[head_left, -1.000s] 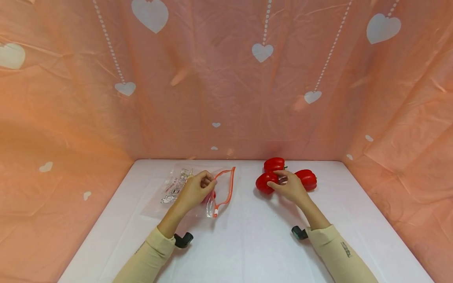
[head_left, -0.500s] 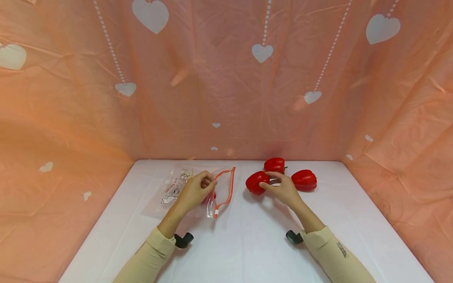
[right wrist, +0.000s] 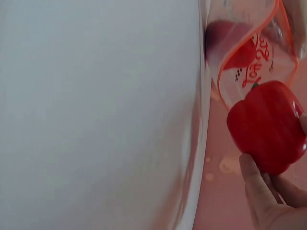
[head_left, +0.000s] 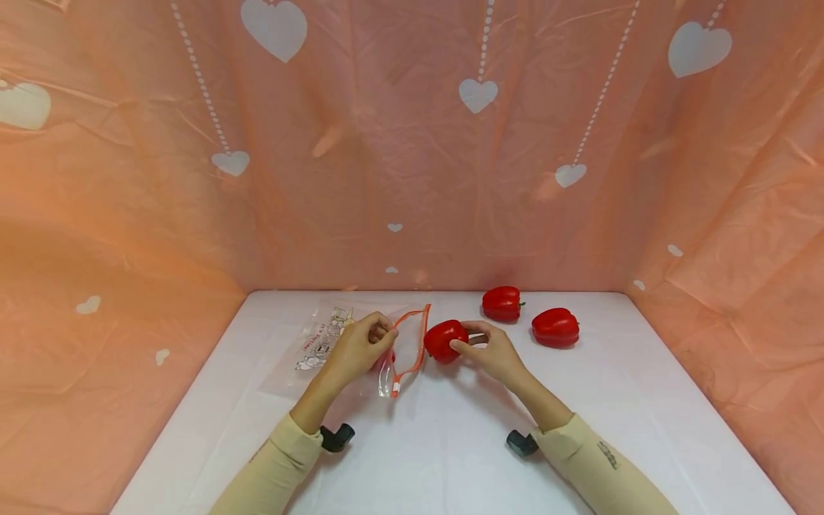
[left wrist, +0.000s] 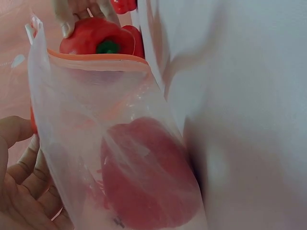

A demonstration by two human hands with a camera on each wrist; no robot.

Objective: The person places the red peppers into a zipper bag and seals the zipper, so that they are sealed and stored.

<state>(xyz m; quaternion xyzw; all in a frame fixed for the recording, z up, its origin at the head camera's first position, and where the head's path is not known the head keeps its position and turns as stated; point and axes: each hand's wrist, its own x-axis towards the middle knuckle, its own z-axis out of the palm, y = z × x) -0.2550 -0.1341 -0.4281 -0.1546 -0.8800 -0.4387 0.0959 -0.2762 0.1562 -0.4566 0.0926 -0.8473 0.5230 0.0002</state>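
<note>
My left hand (head_left: 362, 349) pinches the orange-edged rim of a clear zip bag (left wrist: 72, 120), keeping its mouth spread. Inside the bag lies a red bell pepper (left wrist: 148, 172), seen hazily through the plastic. My right hand (head_left: 492, 352) grips another red bell pepper (head_left: 445, 341) between thumb and fingers, right at the bag's mouth. In the right wrist view, the held pepper (right wrist: 268, 127) has its green stem toward the opening. The left wrist view shows that stem just beyond the orange rim (left wrist: 98, 56).
Two more red bell peppers lie on the white table: one pepper (head_left: 502, 304) near the back edge, the other pepper (head_left: 556, 328) farther right. An orange curtain (head_left: 412, 157) with white hearts stands behind and at both sides. Dark wrist cameras jut from both sleeves.
My right hand has carried the gripped bell pepper leftward, away from the two others, up to the bag's mouth. The left hand and the bag have stayed nearly still.
</note>
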